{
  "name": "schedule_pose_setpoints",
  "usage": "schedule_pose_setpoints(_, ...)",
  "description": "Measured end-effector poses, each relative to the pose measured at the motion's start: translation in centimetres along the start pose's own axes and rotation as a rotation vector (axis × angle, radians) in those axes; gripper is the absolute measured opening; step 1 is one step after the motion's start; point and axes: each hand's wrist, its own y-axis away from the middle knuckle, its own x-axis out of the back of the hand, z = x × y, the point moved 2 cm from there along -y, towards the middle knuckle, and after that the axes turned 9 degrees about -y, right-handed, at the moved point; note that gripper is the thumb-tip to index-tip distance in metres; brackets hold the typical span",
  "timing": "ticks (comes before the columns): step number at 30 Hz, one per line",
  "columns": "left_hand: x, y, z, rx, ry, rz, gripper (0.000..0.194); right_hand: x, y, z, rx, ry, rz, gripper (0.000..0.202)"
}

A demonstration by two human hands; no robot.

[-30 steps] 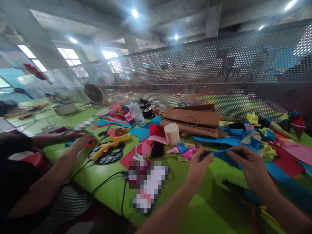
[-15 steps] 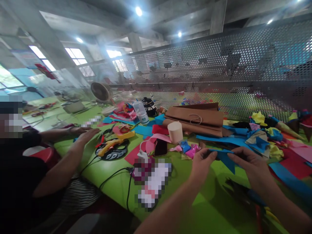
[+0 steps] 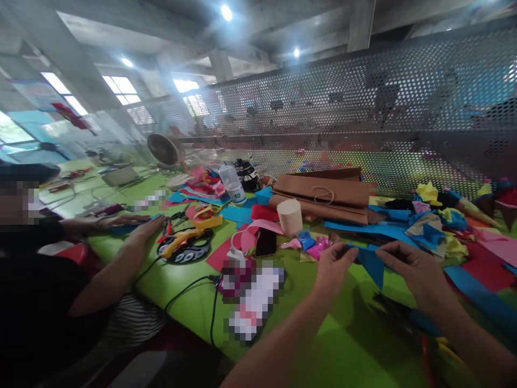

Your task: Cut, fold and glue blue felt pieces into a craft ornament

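My left hand (image 3: 335, 265) pinches the upper left corner of a small blue folded paper piece (image 3: 372, 266) between thumb and fingers. The piece hangs above the green table with its pointed end down. At its upper right edge, the thumb and forefinger of my right hand (image 3: 410, 265) are closed on it. Behind my left hand lie small bright packets, a pink one (image 3: 319, 249) among them. Below my right forearm is a dark tool that is hard to make out.
A cream paper roll (image 3: 290, 217) stands before folded brown sheets (image 3: 323, 196). Nearer are a phone (image 3: 265, 242), a power strip with cords, and a yellow glue gun (image 3: 181, 241) on a dark stand. Coloured scraps lie right. A co-worker's hand (image 3: 147, 229) rests on blue paper at left.
The blue piece has turned a little, showing more of its flat face, and my right fingers have shifted slightly left along it. The co-worker's arm has moved slightly.
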Motion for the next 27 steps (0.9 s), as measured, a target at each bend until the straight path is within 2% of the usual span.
schedule_pose_setpoints(6,-0.4,0.2,-0.3,0.039,0.059,0.000,0.032,-0.1,0.3,-0.3,0.017,0.007,0.053,0.028)
schedule_pose_setpoints(13,-0.2,-0.1,-0.4,0.050,0.098,0.039,0.033,-0.3,0.3,-0.2,0.027,0.053,0.053,0.028)
schedule_pose_setpoints(16,0.3,-0.3,-0.1,0.047,0.096,0.093,0.035,-0.1,0.1,-1.4,0.043,0.123,-0.013,0.028)
schedule_pose_setpoints(19,0.9,-0.6,0.2,0.049,0.091,0.152,0.034,1.3,0.4,-3.2,0.099,0.226,-0.073,0.031)
schedule_pose_setpoints(23,1.6,-1.0,0.6,0.070,0.105,0.220,0.034,4.6,3.5,-4.1,0.157,0.564,-0.187,0.030)
schedule_pose_setpoints(27,1.8,-1.0,1.2,0.053,0.183,0.242,0.036,7.9,9.3,-1.7,0.182,0.850,-0.281,0.031)
